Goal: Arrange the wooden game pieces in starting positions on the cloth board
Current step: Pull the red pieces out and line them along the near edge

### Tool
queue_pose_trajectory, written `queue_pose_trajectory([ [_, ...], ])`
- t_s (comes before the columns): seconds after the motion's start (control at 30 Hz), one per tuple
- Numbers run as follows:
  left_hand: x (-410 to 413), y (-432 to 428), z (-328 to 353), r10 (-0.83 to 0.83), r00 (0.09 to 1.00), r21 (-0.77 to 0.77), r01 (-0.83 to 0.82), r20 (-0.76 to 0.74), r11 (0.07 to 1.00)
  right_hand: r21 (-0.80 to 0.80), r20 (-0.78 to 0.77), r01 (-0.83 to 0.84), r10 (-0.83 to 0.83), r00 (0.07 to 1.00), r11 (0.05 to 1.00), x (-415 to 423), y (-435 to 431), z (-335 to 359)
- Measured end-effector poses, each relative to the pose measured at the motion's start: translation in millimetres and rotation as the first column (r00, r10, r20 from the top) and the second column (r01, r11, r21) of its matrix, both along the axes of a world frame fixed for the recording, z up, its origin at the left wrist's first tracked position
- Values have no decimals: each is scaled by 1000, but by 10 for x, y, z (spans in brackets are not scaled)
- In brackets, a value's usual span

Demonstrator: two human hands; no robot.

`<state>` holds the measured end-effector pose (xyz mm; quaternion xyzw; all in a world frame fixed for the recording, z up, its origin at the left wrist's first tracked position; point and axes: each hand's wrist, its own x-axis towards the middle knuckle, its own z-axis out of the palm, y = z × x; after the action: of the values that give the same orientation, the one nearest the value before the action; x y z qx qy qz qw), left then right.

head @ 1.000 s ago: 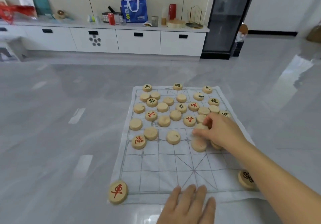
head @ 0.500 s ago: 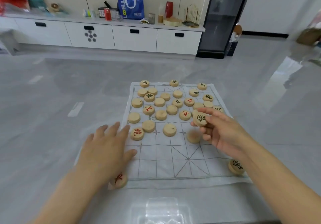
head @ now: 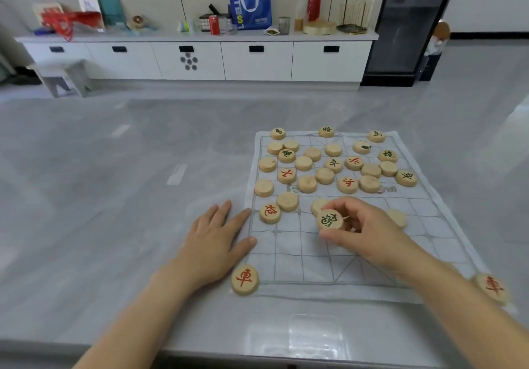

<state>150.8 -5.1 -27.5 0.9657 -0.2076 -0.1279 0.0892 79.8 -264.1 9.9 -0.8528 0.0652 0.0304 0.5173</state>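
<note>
A white cloth board with a printed grid lies on the grey table. Several round wooden pieces, some blank side up, some with red or green characters, crowd its far half. My right hand pinches a green-marked piece, holding it tilted above the board's middle. My left hand rests flat on the table at the cloth's left edge, fingers straight. A red-marked piece sits on the near left corner, another red-marked piece on the near right corner.
The grey table's near edge runs along the bottom. A white cabinet with a blue bag, a red can and other items stands across the room. A dark glass cabinet is at the back right.
My right hand lifted a green-marked piece and carried it left toward the board's middle. My left hand moved from the near edge to the cloth's left side and now rests flat.
</note>
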Motion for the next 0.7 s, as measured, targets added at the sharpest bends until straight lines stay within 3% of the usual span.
queue_pose_trajectory([
  [0.1,42,29,60,-9,999,-10,9,-35,1000,-245,72,-15,33,997,970,60,110,-74],
  [0.3,30,-31,92,19,999,-30,-21,-44,999,-432,165,66,6,986,899,241,182,-260],
  [0.43,109,-80,178,-8,999,39,10,-47,999,-662,39,-32,77,996,749,333,204,-238],
  [0.47,131,-65,177,-19,999,64,22,-50,998,-667,16,-46,76,997,744,343,197,-216],
  [0.57,169,-19,167,-38,996,96,46,-79,994,-533,73,31,9,997,846,426,193,-134],
  [0.7,177,-1,182,-62,993,87,70,-100,994,-625,66,-27,86,994,780,642,332,-96],
])
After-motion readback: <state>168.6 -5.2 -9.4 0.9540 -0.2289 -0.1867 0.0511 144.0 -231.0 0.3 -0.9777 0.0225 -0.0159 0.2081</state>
